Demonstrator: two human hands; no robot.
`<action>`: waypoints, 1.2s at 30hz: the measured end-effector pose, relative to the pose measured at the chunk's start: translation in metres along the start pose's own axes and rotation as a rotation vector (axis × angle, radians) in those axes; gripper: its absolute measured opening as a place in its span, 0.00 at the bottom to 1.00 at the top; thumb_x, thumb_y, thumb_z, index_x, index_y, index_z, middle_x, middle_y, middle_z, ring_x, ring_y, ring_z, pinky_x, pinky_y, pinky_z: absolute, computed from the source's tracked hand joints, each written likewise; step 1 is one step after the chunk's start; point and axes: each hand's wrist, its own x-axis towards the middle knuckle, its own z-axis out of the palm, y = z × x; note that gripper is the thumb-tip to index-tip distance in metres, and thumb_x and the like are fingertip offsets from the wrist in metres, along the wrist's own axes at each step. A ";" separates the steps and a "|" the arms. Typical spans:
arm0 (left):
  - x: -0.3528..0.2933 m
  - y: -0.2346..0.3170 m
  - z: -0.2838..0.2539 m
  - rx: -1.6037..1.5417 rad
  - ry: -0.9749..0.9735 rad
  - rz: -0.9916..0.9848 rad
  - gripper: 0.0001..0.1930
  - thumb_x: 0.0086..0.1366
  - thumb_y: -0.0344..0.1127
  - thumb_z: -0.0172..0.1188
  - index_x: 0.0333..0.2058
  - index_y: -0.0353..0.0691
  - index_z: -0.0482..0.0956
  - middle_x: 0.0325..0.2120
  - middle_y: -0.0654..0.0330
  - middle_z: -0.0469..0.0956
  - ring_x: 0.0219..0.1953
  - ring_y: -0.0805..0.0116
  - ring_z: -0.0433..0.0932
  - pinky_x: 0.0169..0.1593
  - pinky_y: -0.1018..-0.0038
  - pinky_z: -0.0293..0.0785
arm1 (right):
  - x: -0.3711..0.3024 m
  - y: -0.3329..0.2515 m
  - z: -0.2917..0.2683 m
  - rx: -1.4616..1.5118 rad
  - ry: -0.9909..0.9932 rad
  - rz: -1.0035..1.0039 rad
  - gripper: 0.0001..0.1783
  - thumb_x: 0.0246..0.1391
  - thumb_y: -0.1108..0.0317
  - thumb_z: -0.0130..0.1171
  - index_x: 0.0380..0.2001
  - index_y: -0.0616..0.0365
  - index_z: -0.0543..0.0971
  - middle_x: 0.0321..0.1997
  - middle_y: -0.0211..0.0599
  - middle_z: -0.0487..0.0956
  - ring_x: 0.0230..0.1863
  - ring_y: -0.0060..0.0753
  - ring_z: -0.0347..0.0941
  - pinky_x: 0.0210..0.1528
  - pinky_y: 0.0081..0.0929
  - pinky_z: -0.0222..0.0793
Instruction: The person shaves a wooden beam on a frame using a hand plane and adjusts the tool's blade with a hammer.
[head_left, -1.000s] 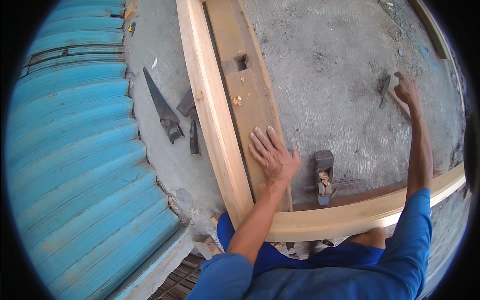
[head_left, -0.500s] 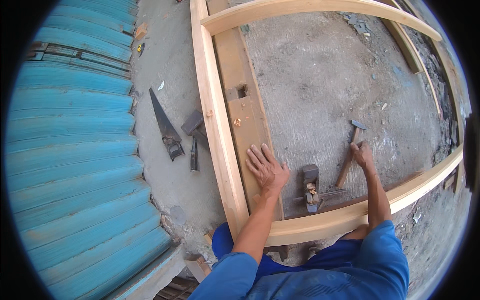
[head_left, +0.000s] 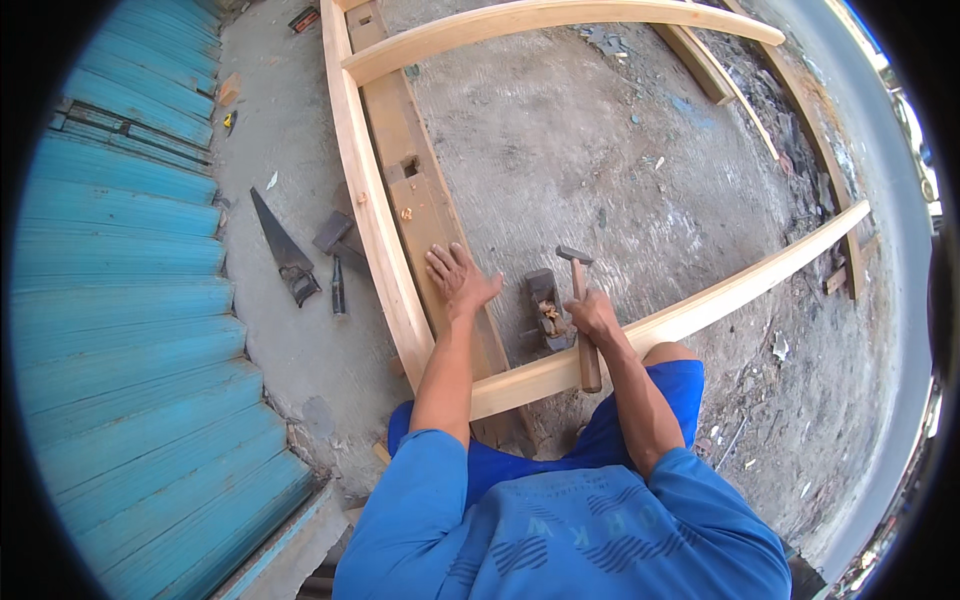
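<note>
Hammer (head_left: 588, 362) in the right hand (head_left: 597, 317), head pointing away from the person, butt toward them.
Its long axis runs nearly vertical in view, beside the hand plane (head_left: 543, 292), handle crossing the near rail (head_left: 705, 309). Right grip closed round the handle; left hand (head_left: 463, 285) spread flat on the plank (head_left: 425, 212), grasping nothing. Half a second ago the hammer lay farther right, slanting oppositely, short of the rail.

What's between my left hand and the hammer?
In the head view, a strip of concrete floor, then the hand plane holding wood shavings, before the hammer.
</note>
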 end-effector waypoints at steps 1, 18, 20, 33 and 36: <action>0.007 -0.014 -0.021 -0.234 -0.131 0.082 0.51 0.61 0.56 0.63 0.72 0.30 0.50 0.72 0.35 0.52 0.75 0.39 0.49 0.75 0.51 0.45 | -0.005 0.004 0.001 -0.070 0.033 -0.051 0.25 0.53 0.62 0.62 0.48 0.72 0.78 0.33 0.57 0.83 0.33 0.53 0.82 0.38 0.46 0.77; -0.253 -0.170 0.012 -0.374 0.098 -0.143 0.38 0.59 0.58 0.67 0.55 0.28 0.72 0.50 0.35 0.79 0.55 0.37 0.77 0.57 0.53 0.73 | 0.059 0.004 0.046 -0.429 -0.189 -0.333 0.18 0.53 0.61 0.62 0.33 0.70 0.84 0.34 0.53 0.86 0.39 0.49 0.85 0.41 0.45 0.81; -0.255 -0.178 0.012 -0.392 0.101 -0.124 0.35 0.59 0.57 0.67 0.52 0.29 0.75 0.48 0.36 0.80 0.53 0.37 0.78 0.56 0.53 0.74 | 0.034 -0.019 0.036 -0.401 -0.132 -0.248 0.16 0.54 0.64 0.58 0.33 0.69 0.84 0.33 0.54 0.86 0.36 0.47 0.86 0.38 0.46 0.81; -0.250 -0.161 0.010 -0.422 0.131 -0.047 0.23 0.64 0.51 0.62 0.45 0.35 0.77 0.42 0.40 0.83 0.48 0.36 0.80 0.49 0.49 0.75 | 0.084 0.025 0.080 0.283 -0.193 0.328 0.12 0.53 0.66 0.58 0.37 0.64 0.79 0.36 0.50 0.81 0.30 0.42 0.80 0.33 0.42 0.77; -0.248 -0.161 0.015 -0.475 0.151 -0.011 0.21 0.65 0.49 0.62 0.45 0.36 0.78 0.39 0.39 0.83 0.46 0.35 0.80 0.47 0.49 0.75 | 0.099 0.039 0.077 0.439 -0.098 0.093 0.14 0.50 0.69 0.58 0.36 0.69 0.81 0.42 0.55 0.82 0.34 0.44 0.82 0.36 0.41 0.79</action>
